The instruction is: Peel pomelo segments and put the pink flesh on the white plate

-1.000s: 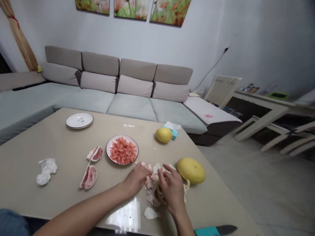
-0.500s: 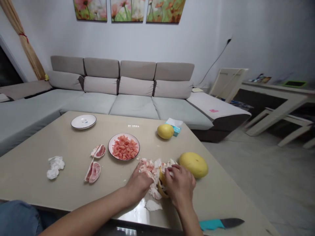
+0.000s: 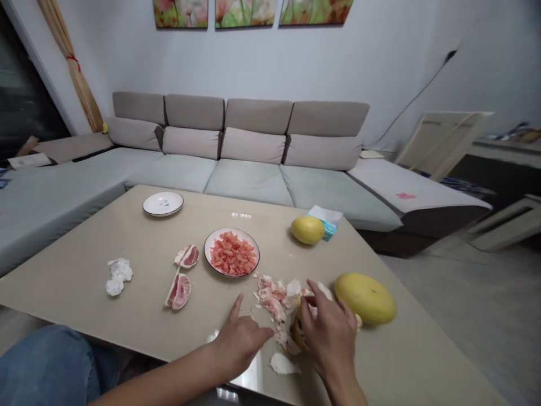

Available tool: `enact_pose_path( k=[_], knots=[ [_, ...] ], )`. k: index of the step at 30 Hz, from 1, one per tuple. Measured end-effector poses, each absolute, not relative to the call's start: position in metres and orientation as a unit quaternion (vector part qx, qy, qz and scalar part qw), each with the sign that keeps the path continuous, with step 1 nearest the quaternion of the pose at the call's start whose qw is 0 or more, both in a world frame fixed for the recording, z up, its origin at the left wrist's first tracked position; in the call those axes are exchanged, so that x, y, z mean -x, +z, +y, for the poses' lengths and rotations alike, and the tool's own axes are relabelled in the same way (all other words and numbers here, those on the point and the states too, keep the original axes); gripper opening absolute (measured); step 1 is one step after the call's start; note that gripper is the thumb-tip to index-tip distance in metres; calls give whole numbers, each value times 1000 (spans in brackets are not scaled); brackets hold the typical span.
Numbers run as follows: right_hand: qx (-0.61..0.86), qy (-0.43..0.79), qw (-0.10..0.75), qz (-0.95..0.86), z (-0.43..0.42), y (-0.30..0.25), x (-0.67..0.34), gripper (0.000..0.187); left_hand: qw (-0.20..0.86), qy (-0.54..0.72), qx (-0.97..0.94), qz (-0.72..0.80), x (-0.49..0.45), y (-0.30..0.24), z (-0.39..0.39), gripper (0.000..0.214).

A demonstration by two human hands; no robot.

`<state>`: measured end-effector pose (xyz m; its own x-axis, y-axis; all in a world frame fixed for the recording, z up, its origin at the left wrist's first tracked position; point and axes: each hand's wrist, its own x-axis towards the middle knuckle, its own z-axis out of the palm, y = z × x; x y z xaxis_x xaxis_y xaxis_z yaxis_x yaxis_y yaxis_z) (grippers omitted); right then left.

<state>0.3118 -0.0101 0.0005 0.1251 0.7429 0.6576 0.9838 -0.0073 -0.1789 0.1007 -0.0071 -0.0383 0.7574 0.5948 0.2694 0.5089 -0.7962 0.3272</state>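
Right hand (image 3: pixel 329 338) on pomelo rind (image 3: pixel 299 334); left hand (image 3: pixel 240 341) open, near table edge (image 3: pixel 127 345).

Pretty plain living room here: a big L-shaped sofa (image 3: pixel 249 135) in grey and beige runs along the far wall, turning toward the left. Three floral canvases (image 3: pixel 253 12) hang above it on the pale grey wall (image 3: pixel 380 67), with a black cable (image 3: pixel 422 84) trailing down on the right. Far left there's a tied-back curtain (image 3: pixel 71 73) beside dark glass (image 3: pixel 25 84). Grey floor (image 3: pixel 465 299) on the right, light's soft.
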Motion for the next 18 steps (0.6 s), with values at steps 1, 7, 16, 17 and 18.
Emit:
enact_pose_path(
  k=[1,7,16,17,18],
  knots=[
    [673,-198,320,-636,-9,0,-310,35,121,176,-931,294,-100,-37,-7,27],
    [661,-233,314,-641,-2,-6,-310,30,179,191,-904,337,-101,-32,-12,47],
    [694,-137,330,-625,-1,-13,-305,48,212,272,-869,353,-57,-2,-8,60],
    [701,-126,337,-616,-1,-13,-303,52,208,290,-860,364,-47,3,0,59],
    [706,-121,343,-608,0,-14,-302,52,203,305,-849,382,-34,8,9,58]
  ],
)
